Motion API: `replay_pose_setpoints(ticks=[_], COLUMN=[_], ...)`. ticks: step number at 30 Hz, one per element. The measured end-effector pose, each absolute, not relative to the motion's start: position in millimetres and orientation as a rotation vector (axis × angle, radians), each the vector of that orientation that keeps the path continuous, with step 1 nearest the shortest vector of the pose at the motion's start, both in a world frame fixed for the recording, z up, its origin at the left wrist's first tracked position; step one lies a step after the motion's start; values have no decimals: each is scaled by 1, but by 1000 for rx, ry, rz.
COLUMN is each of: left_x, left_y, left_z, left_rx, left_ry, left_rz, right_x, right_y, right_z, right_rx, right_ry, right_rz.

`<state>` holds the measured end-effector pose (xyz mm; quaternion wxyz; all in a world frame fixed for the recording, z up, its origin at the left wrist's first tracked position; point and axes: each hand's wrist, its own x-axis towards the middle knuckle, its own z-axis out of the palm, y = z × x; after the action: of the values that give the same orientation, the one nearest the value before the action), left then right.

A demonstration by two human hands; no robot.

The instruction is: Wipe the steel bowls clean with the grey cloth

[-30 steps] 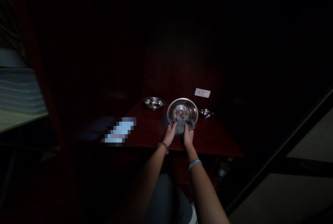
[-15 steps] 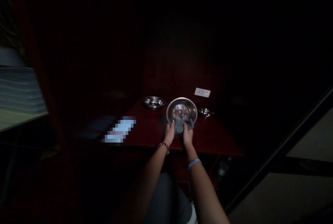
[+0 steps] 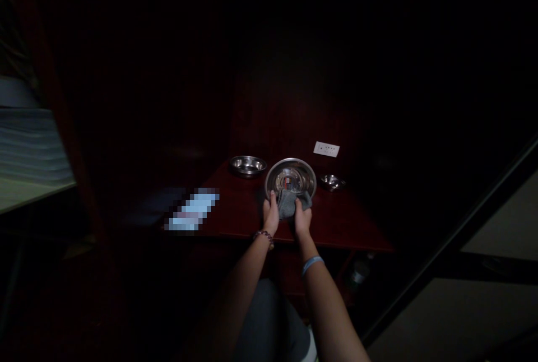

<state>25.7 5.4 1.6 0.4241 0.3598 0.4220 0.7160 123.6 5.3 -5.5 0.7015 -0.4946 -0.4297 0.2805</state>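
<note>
A round steel plate [image 3: 294, 168] is tilted up above the dark red table [image 3: 336, 227]. My left hand [image 3: 271, 214] grips its near left rim, thumb on the inside. My right hand [image 3: 302, 219] is closed on a grey cloth [image 3: 288, 203] pressed against the plate's near edge. Both forearms reach in from the bottom of the view, with a bead bracelet on the left wrist and a blue band on the right.
A steel bowl [image 3: 247, 165] sits on the table to the left of the plate. A smaller steel dish [image 3: 332, 182] lies to its right. A white wall socket [image 3: 327, 149] is behind. A pixelated pale object [image 3: 192, 209] lies at the table's left. The surroundings are very dark.
The plate and both hands have shifted slightly left and nearer. The left thumb now hooks over the rim, and the cloth has moved along the near edge.
</note>
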Motion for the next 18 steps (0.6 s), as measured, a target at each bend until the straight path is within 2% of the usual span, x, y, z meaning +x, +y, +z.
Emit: replay_pose_setpoints(ticks=[9, 18], left_x=[31, 32], left_y=[8, 10], left_z=[2, -1], left_rx=[1001, 1051], left_ry=[875, 903], left_rz=[1818, 1838], right_x=[124, 125], right_y=[8, 11], right_z=[-8, -11], right_rx=[-1100, -1062], right_ry=[-911, -900], right_rz=[684, 687])
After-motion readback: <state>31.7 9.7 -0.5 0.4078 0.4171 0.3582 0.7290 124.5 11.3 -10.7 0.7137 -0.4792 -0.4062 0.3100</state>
